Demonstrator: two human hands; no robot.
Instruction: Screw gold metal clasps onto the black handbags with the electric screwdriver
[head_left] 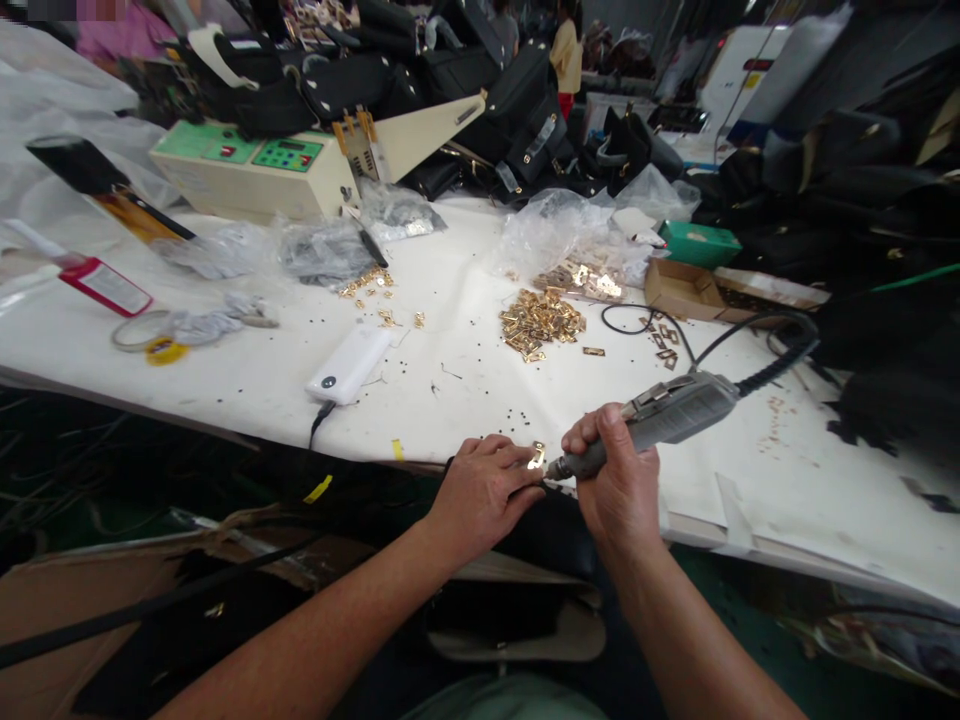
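My right hand (619, 480) is wrapped round a grey electric screwdriver (675, 410), its tip pointing left. The tip meets a shiny gold metal clasp (536, 457) at the table's front edge. My left hand (487, 490) has its fingers closed at that clasp, steadying it; what lies under the fingers is hidden. Below my hands, on my lap, is a dark handbag (517, 625) with a beige edge. Beyond them a pile of small gold metal plates (541, 324) lies on the white tabletop (450, 400).
A white power bank (349, 365) with a cable lies left of centre, near small gold fittings (367, 285). Further left stands a red bottle (105, 285). A cream machine (247, 170), plastic bags (555, 230), an open cardboard box (682, 290) and black bags (517, 110) line the back.
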